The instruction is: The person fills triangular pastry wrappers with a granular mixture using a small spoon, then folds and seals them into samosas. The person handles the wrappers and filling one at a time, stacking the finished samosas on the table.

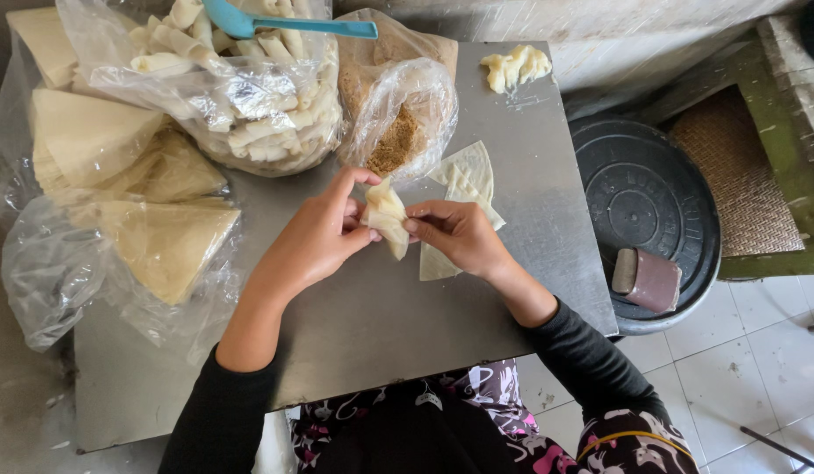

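Both hands meet at the frame's centre: the left hand (324, 233) and right hand (455, 233) pinch a folded pastry wrapper (386, 215) between fingertips above the metal table (381, 325). Flat wrappers (467, 180) lie just right, a bag of brown filling (398, 136) above.

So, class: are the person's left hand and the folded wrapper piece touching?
Touching. The head view shows the left hand pinching the folded wrapper piece with thumb and forefinger, no gap between them; the right hand grips it from the other side.
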